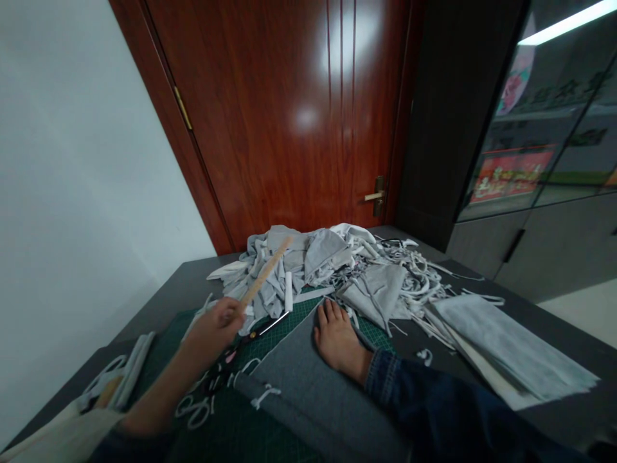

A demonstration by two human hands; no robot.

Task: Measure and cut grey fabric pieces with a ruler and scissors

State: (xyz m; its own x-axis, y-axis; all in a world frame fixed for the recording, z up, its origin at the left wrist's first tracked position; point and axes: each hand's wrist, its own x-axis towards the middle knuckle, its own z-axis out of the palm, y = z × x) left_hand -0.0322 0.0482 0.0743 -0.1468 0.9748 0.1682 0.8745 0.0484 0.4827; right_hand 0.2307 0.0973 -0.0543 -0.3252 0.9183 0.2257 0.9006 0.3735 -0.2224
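Note:
My left hand is closed round the lower end of a wooden ruler, a flat tan strip slanting up and away over the scrap pile. Flat on a piece of grey fabric lies my right hand, fingers stretched forward near the fabric's far corner. The fabric rests on a green cutting mat, and a small white tie lies on top of it. Scissors with dark handles sit between my hands, their blades pointing away; my left hand partly hides them.
Grey and white fabric scraps heap along the back, with tangled strips to the right. Folded cloth lies at the right. Rolled white strips are at the left. Behind the dark table stands a wooden door.

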